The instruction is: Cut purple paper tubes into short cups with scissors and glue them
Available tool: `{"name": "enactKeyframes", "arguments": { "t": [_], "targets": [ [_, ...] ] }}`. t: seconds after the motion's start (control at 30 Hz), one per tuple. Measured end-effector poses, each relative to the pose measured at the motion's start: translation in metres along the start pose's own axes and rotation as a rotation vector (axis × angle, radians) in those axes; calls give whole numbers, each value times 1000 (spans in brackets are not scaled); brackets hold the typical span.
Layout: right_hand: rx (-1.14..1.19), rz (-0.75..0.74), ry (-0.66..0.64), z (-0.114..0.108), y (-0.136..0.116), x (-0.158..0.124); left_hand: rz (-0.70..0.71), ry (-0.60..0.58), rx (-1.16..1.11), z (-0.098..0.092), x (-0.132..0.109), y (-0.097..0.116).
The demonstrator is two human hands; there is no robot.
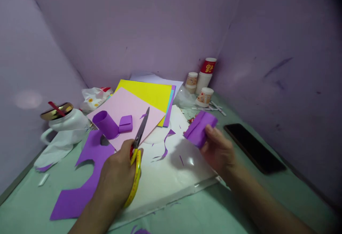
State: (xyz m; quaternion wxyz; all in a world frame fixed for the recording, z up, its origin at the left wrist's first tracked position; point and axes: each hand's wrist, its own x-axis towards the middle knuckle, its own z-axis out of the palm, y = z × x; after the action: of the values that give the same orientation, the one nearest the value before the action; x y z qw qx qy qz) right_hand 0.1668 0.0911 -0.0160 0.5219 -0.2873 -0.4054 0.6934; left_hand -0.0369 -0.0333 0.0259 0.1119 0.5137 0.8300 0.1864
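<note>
My left hand (117, 171) is closed around a pair of scissors (137, 148) with yellow handles, the blades together and pointing up and away. In my right hand (220, 148) is a folded piece of purple paper (200, 129), pinched at its right edge above the white board (171, 177). Beyond the left hand stands a rolled purple paper tube (105, 124), joined to a small folded purple paper piece (125, 123); both rest on a pink sheet (133, 102). A purple sheet with curved cutouts (72, 202) lies left of the scissors, partly behind my left forearm.
Purple scraps (166, 146) lie on the board. A yellow sheet (149, 91) is stacked at the back. Paper cups (205, 97) stand at the back right, and a phone (253, 148) lies at the right. A white pot (69, 120) stands at the left.
</note>
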Motion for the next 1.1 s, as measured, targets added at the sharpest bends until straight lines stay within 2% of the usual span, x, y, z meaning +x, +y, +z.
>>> {"name": "enactKeyframes", "arguments": {
  "t": [0.13,0.2,0.3,0.37,0.47,0.57,0.63,0.7,0.77,0.8,0.87,0.97,1.03,1.1],
  "targets": [
    [59,38,-61,9,9,-9,-1,110,-338,1,-11,11],
    [64,69,-99,14,11,-12,-45,51,-533,2,-17,18],
    [103,147,-125,19,11,-15,-96,-103,-884,7,-23,22],
    [139,196,-125,20,10,-14,-81,-153,-955,13,-23,20],
    [161,220,-99,19,8,-11,-47,-226,-945,18,-19,13],
    [92,168,-64,17,6,-10,-98,-289,-864,9,-16,6],
    [-38,81,-32,15,3,-10,-121,-247,-666,-5,-18,4],
    [-245,-20,9,14,3,-10,-50,-231,-417,-18,-22,4],
    [-453,-75,47,12,6,-7,48,-301,-229,-25,-26,6],
    [-521,-77,56,11,10,-6,60,-332,-168,-25,-27,7],
    [-596,-64,40,8,20,-1,21,-321,-73,-20,-26,9],
    [-659,-14,-73,0,29,1,-30,-279,6,-12,-20,9],
    [-730,-24,-82,-4,22,-2,-68,-278,64,-10,-16,7],
    [-769,-152,21,-1,1,-9,-103,-285,134,-10,-13,6]
  ]
}}
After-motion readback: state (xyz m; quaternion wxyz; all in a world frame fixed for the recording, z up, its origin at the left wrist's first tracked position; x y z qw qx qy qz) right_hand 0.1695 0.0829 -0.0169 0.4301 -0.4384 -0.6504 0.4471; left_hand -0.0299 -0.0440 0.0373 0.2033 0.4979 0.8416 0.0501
